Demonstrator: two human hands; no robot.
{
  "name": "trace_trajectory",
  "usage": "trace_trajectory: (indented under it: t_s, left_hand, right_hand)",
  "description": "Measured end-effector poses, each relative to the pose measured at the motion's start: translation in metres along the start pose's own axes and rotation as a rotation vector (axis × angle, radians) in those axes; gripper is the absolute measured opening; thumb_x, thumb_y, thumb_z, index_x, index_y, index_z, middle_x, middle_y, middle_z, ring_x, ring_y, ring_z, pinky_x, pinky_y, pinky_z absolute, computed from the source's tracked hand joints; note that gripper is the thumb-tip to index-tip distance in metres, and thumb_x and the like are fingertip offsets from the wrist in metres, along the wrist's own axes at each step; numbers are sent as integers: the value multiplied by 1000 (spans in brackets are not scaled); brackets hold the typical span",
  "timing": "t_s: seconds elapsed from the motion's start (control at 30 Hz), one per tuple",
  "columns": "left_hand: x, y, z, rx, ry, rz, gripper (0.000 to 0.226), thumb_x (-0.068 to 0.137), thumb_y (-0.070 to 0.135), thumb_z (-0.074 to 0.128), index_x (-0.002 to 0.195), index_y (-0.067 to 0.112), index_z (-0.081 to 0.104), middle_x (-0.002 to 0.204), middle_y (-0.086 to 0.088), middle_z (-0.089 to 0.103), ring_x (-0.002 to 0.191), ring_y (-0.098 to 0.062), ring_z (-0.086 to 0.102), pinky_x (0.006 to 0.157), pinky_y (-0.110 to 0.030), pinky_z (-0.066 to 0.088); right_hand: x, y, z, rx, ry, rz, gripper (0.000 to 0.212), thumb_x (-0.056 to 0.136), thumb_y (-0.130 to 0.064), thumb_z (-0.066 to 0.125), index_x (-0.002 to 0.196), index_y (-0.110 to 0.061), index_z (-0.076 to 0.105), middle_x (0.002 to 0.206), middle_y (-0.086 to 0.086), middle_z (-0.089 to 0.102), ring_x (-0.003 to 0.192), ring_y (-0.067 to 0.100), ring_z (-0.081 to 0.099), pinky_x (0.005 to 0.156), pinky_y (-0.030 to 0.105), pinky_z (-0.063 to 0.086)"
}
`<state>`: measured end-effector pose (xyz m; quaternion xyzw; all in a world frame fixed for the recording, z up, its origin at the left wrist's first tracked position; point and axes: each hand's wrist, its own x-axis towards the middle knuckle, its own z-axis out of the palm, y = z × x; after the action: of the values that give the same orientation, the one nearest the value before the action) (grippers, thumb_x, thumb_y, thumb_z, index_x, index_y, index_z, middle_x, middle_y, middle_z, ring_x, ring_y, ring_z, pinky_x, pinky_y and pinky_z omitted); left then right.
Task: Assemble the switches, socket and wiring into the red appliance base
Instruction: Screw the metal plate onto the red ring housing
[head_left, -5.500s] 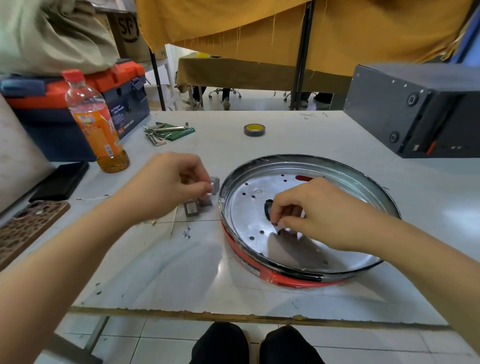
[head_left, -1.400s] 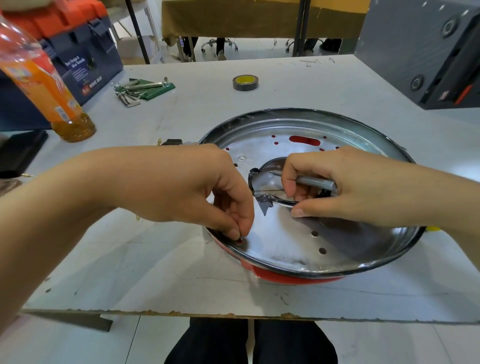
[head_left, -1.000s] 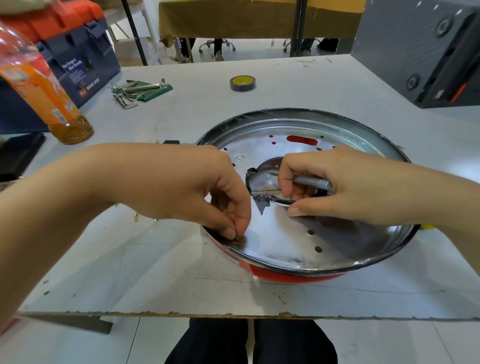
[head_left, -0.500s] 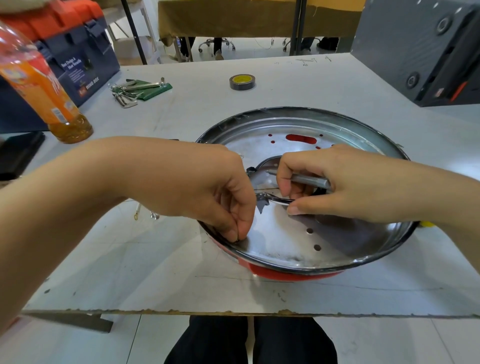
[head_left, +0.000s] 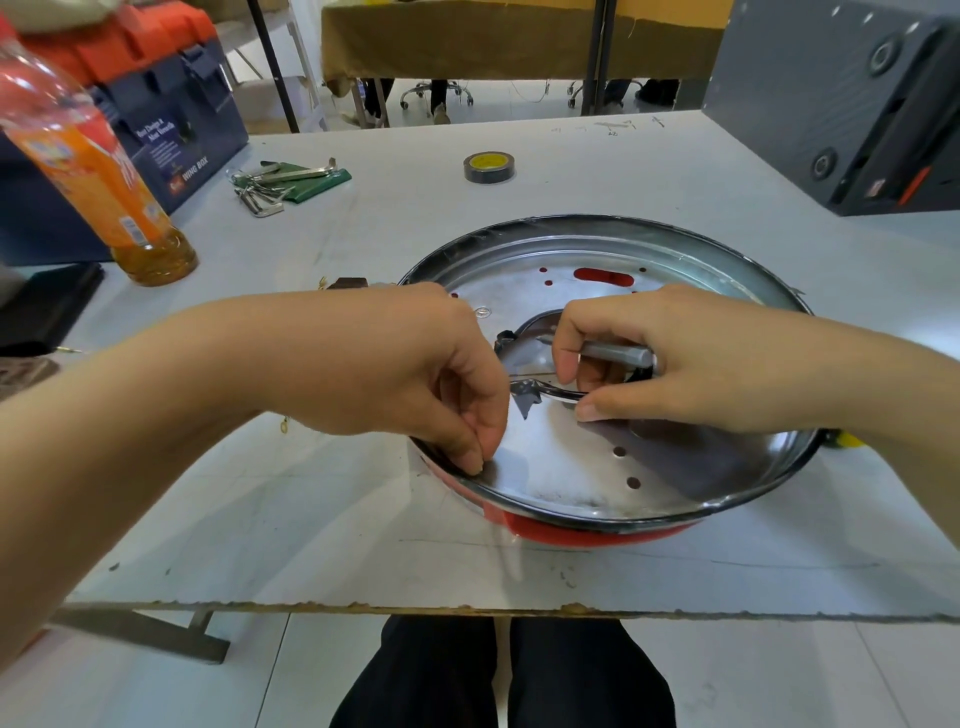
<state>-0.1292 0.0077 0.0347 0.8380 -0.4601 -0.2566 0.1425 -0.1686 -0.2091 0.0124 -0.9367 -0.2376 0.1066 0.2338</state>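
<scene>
The red appliance base (head_left: 587, 530) with its shiny perforated metal plate lies on the white table in front of me. My left hand (head_left: 415, 374) reaches over the plate's left rim, thumb and forefinger pinched together on something tiny at the rim; the item itself is hidden. My right hand (head_left: 670, 358) is over the plate's central opening (head_left: 524, 338) and grips a slim grey tool (head_left: 613, 354), a screwdriver by its look, lying roughly level and pointing left. A small dark part (head_left: 349, 283) lies on the table just beyond my left wrist.
An orange drink bottle (head_left: 98, 171) stands at the left, a blue and orange toolbox (head_left: 171, 124) behind it. Hex keys on a green pouch (head_left: 285, 182) and a tape roll (head_left: 488, 167) lie farther back. A dark grey box (head_left: 841, 98) fills the back right. Black phone (head_left: 41, 306) at left edge.
Since 5.5 s ago I leaned in, my right hand took up the grey tool and my left moved from the loose parts to the plate's rim. Over the last second both hands barely shift.
</scene>
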Motion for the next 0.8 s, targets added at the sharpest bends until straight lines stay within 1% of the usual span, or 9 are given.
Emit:
trace_trajectory:
  t_s: [0.1,0.17,0.23,0.3,0.43,0.53,0.6,0.67,0.8]
  left_hand:
    - [-1,-1,1,-4,16,6,4,76,29,74,78,26,72,75,11,71,73,-6,66,71,-33,53]
    - [-1,-1,1,-25,8,-6,5,75,30,74,78,27,72,75,12,71,72,-6,67,71,-34,54]
    - [-1,-1,-1,-48,-12,-19,5,75,29,75,79,28,73,75,11,71,71,-7,67,71,-35,55]
    - [-1,-2,-2,-68,-25,-30,7,75,25,76,80,29,73,74,13,70,70,-4,66,72,-30,54]
    - [3,0,-3,-80,-39,-27,11,74,20,78,77,30,73,70,16,69,67,-1,65,68,-18,52]
    - [3,-1,-4,-81,-40,-11,8,74,23,77,78,29,73,70,14,69,66,-3,64,70,-24,53]
    - [3,-3,-4,-72,-40,2,6,75,26,77,78,29,73,71,13,69,67,-5,64,71,-30,55]
    - [2,-4,-3,-62,-44,6,6,75,29,76,80,29,73,73,11,70,69,-7,65,72,-35,55]
    - [2,-3,-4,-70,-48,3,7,75,28,77,81,29,74,75,9,71,71,-9,66,73,-38,54]
  right_hand:
    - [-1,0,0,6,42,-9,9,82,-39,62,89,-39,56,86,-13,61,69,2,61,64,15,44]
    - [-3,-2,-3,89,114,-30,6,85,-35,60,91,-37,60,85,-11,66,74,0,60,67,14,47]
    - [-6,-5,-8,249,184,-61,12,87,-34,56,94,-30,65,82,-10,71,75,2,65,69,13,49]
    - [-9,-7,-12,401,231,-88,22,85,-35,51,95,-22,66,80,-2,72,70,9,67,71,16,52]
    - [-14,-9,-15,538,312,-151,28,89,-39,49,90,-18,69,67,7,67,58,13,61,64,20,52]
    - [-15,-11,-15,636,376,-180,32,91,-36,46,85,-19,73,65,10,63,59,19,56,58,18,47]
    - [-15,-13,-15,698,370,-199,35,92,-35,44,83,-20,74,63,10,60,57,18,54,54,16,44]
    - [-15,-18,-15,709,316,-204,34,92,-32,45,81,-16,74,60,9,60,54,16,54,52,16,43]
    - [-11,-31,-9,604,190,-168,18,88,-25,57,80,-13,68,63,6,67,57,15,61,54,15,47]
